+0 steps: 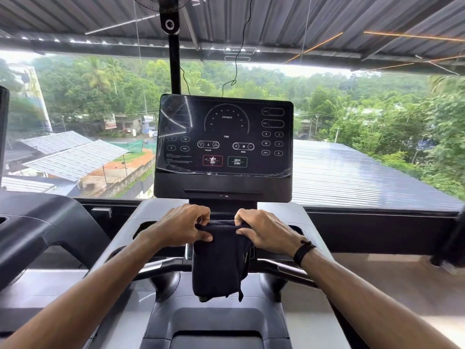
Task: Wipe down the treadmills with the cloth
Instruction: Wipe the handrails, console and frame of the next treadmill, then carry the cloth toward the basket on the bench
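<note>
Nearest the camera: two bare forearms reach in from the bottom corners over the treadmill [221, 321] deck and its grey motor cover. Right wrist carries a dark wristband [303, 251].

Next out, curved handlebar [281, 269] runs left-right across the frame under both wrists.

Cloth [217, 263] is dark, near-black, held up by its top edge in mid-air in front of the console base. It hangs straight down across the middle of the handlebar; its lower edge is bunched and uneven, with a loose strand at the right corner.

Left hand [182, 226]: grip closed on the cloth's top left corner, thumb and curled fingers pinching the fabric. Right hand [264, 230]: grip closed on the top right corner, same pinch, thumb on the near face. Hands sit close together, cloth edge bunched between them.

Behind the hands, the console [225, 144] stands upright on a centre post. Display dark, printed legends readable: DISTANCE, TIME, INCLINE, SPEED, a red-outlined stop key, a green-outlined QUICK START key. Streaks and reflections show on the left part of the screen.

Left edge: part of a second treadmill [42, 230], dark console shroud only.

Beyond: black fan pole [175, 64] rising behind the console, corrugated metal roof [302, 18] overhead, then open view to trees [377, 109] and sheet-metal rooftops [352, 177].
</note>
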The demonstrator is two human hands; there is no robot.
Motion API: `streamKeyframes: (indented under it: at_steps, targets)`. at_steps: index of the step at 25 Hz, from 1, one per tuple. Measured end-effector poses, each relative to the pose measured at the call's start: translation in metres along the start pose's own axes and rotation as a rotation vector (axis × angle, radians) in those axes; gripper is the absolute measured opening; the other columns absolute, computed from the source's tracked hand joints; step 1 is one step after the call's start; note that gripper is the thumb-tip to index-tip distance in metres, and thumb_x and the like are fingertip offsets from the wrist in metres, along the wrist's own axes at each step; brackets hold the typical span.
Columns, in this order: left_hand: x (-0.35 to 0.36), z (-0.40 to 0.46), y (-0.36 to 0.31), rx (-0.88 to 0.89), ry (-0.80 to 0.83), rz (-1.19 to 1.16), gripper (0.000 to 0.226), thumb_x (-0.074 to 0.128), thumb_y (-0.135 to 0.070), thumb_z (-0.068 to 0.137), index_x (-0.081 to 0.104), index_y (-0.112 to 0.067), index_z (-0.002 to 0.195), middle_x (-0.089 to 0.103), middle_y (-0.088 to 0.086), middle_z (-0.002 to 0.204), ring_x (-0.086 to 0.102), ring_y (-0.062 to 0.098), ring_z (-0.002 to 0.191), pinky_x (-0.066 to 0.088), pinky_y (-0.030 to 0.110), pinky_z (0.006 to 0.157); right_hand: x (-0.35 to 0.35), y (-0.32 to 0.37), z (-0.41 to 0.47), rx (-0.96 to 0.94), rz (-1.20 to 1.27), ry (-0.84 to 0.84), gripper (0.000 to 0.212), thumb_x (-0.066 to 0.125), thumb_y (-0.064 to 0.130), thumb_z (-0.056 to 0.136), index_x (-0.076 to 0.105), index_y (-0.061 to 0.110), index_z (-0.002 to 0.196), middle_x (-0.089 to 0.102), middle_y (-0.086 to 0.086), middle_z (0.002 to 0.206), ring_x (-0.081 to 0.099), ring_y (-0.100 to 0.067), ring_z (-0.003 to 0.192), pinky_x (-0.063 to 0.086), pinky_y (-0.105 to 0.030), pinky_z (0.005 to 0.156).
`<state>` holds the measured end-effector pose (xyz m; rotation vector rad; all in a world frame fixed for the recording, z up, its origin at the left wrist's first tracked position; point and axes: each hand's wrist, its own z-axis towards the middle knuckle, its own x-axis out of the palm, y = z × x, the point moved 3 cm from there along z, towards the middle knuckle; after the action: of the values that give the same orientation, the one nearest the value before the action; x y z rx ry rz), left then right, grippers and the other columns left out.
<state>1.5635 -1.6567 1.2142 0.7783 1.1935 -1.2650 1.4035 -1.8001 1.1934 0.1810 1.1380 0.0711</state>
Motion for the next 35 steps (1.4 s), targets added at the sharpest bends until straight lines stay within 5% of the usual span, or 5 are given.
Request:
streamKeyframes:
  at_steps: [9, 13, 19, 25, 35]
  targets:
    - [0.044, -0.011, -0.017, -0.088, 0.005, -0.062, 0.04, 0.082, -0.044, 0.073, 0.047, -0.025, 0.073, 0.051, -0.011, 0.064, 0.042, 0.006, 0.059, 0.032, 0.026, 0.056, 0.05, -0.024, -0.044, 0.023, 0.107, 0.076, 0.023, 0.068, 0.031, 0.089, 0.052, 0.02, 0.102, 0.058, 0.005, 0.092, 0.046, -0.012, 0.08, 0.035, -0.027, 0.071]
    - [0.068, -0.058, 0.007, -0.215, 0.16, -0.021, 0.041, 0.081, -0.047, 0.072, 0.047, -0.025, 0.073, 0.054, -0.011, 0.071, 0.045, 0.005, 0.063, 0.033, 0.025, 0.056, 0.1, -0.001, -0.042, -0.025, 0.198, 0.165, 0.019, 0.069, 0.025, 0.089, 0.054, 0.017, 0.098, 0.061, 0.002, 0.093, 0.053, -0.014, 0.081, 0.045, -0.031, 0.074]
    - [0.046, -0.143, 0.041, -0.402, 0.131, -0.012, 0.043, 0.08, -0.048, 0.073, 0.041, -0.03, 0.069, 0.053, -0.012, 0.073, 0.052, 0.014, 0.072, 0.04, 0.032, 0.064, 0.123, 0.061, 0.002, -0.17, 0.271, 0.183, 0.016, 0.067, 0.022, 0.089, 0.054, 0.018, 0.098, 0.061, 0.004, 0.093, 0.053, -0.014, 0.082, 0.044, -0.029, 0.074]
    - [-0.004, -0.283, 0.07, -0.634, 0.035, 0.044, 0.039, 0.076, -0.047, 0.076, 0.043, -0.027, 0.074, 0.058, -0.009, 0.083, 0.053, 0.015, 0.079, 0.044, 0.034, 0.071, 0.146, 0.193, 0.046, -0.429, 0.321, 0.202, 0.012, 0.064, 0.021, 0.088, 0.054, 0.02, 0.095, 0.062, 0.003, 0.093, 0.053, -0.016, 0.083, 0.044, -0.033, 0.074]
    - [-0.098, -0.679, 0.014, -1.255, -0.313, -0.036, 0.045, 0.083, -0.039, 0.073, 0.039, -0.028, 0.071, 0.053, -0.009, 0.07, 0.047, 0.012, 0.065, 0.04, 0.032, 0.064, 0.196, 0.577, 0.014, -1.013, 0.509, 0.255, 0.013, 0.067, 0.022, 0.087, 0.057, 0.018, 0.095, 0.06, 0.008, 0.089, 0.053, -0.015, 0.081, 0.035, -0.026, 0.068]
